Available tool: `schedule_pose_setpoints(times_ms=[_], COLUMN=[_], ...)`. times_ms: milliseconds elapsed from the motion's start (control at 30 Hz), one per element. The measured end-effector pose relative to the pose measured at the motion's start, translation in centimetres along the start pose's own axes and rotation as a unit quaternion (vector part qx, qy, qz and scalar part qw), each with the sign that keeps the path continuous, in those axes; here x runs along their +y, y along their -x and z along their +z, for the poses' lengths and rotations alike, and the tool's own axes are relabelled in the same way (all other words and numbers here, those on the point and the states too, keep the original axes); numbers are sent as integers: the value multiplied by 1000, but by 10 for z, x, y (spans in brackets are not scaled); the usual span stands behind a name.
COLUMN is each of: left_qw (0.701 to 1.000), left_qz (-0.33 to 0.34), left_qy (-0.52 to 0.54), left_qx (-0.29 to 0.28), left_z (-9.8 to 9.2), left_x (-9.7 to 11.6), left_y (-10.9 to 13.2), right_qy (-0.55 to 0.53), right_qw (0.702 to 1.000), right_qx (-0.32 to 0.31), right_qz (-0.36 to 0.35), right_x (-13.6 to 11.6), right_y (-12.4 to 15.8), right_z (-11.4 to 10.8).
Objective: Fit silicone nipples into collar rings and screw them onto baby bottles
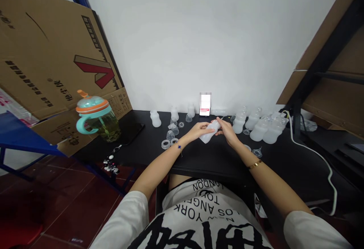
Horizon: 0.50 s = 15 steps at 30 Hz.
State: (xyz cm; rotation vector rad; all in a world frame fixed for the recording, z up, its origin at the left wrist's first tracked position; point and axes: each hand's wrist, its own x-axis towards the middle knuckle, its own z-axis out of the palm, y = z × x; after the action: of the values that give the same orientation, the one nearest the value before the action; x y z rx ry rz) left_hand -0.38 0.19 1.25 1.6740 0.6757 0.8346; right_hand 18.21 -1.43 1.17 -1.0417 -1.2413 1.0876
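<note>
Both my hands are on one white translucent baby bottle, tilted over the black table. My left hand grips its body. At its upper end, my right hand has its fingers closed around the neck, partly hiding it. Left of my hands lie clear domed caps and a ring collar. Bottles without tops stand farther back on that side. Several bottles with tops are grouped to the right, and a clear teat lies near my right forearm.
A lit phone leans on the white wall. At the left are a lidded tea jug, a dark flat device and a large cardboard box. A white cable runs down the right side, near a dark metal frame.
</note>
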Motion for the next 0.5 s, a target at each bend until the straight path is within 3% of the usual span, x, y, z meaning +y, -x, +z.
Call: schedule_pose_setpoints(times_ms=[500], left_qw=[996], left_qz=[25], left_qy=[-74], left_qx=[37], left_z=[5], left_x=[5], left_y=[5], right_qy=[51], right_qw=[998], right_qx=[26], right_qz=[2], right_x=[5], right_y=[-4], right_z=[-1])
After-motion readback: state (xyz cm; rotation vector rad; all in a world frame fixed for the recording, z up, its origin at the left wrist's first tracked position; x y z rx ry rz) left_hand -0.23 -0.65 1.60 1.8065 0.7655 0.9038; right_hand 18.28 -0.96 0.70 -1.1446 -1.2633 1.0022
